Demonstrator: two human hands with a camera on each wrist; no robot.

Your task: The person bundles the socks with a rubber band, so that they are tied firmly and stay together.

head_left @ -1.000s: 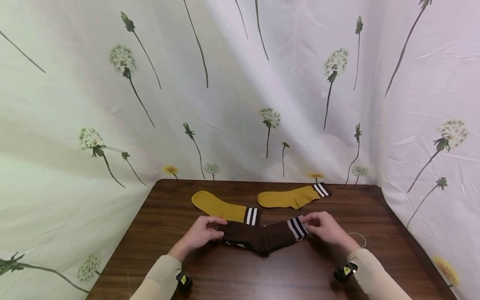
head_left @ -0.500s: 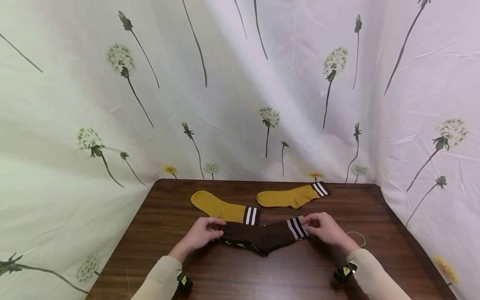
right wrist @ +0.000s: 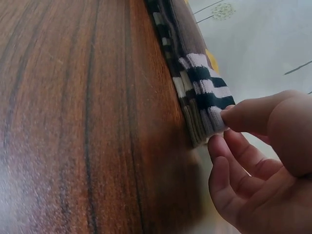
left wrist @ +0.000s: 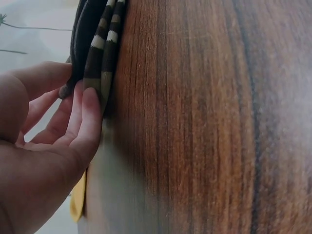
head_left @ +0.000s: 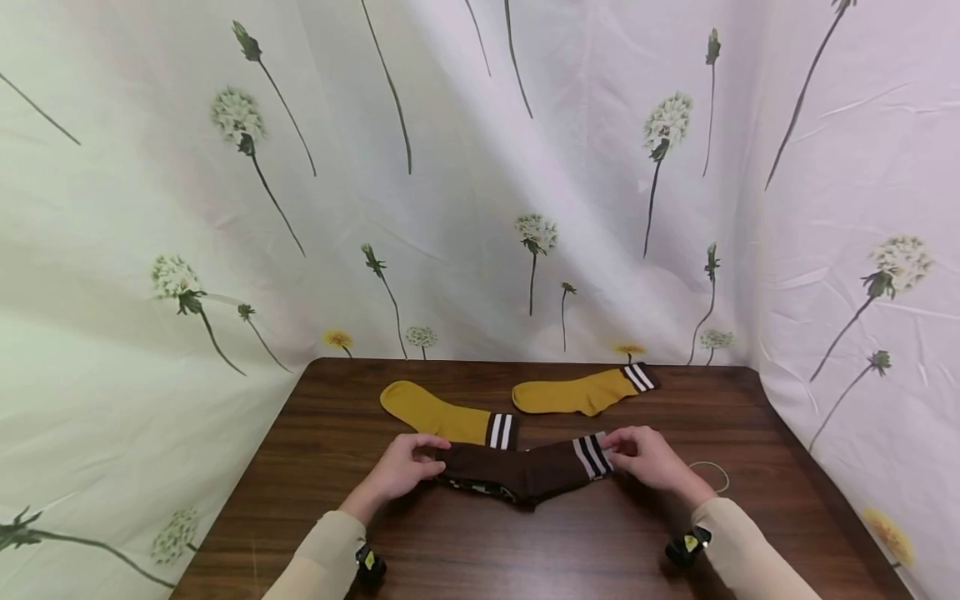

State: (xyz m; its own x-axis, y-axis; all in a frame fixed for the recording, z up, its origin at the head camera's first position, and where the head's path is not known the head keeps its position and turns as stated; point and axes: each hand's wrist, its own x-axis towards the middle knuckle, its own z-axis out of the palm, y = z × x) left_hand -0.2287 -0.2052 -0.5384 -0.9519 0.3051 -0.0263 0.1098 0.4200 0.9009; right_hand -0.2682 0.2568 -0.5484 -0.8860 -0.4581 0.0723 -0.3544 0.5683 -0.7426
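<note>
A dark brown sock (head_left: 487, 467) with a grey, black-striped cuff (right wrist: 207, 92) lies lengthwise between my hands. Directly beneath it are camouflage-patterned socks (left wrist: 100, 44), mostly covered; their edges show in both wrist views. My left hand (head_left: 401, 468) pinches the toe end, thumb and fingers on either side of the dark fabric. At the opposite end, my right hand (head_left: 654, 457) pinches the corner of the grey cuff between thumb and fingers. Just behind the stack rests a yellow sock (head_left: 442, 414) with a white-striped brown cuff.
A second yellow sock (head_left: 570, 395) lies farther back to the right on the brown wooden table (head_left: 480, 550). A thin pale loop (head_left: 716, 467) sits by my right wrist. White curtain fabric (head_left: 450, 250) with dandelion prints surrounds the table's back and sides.
</note>
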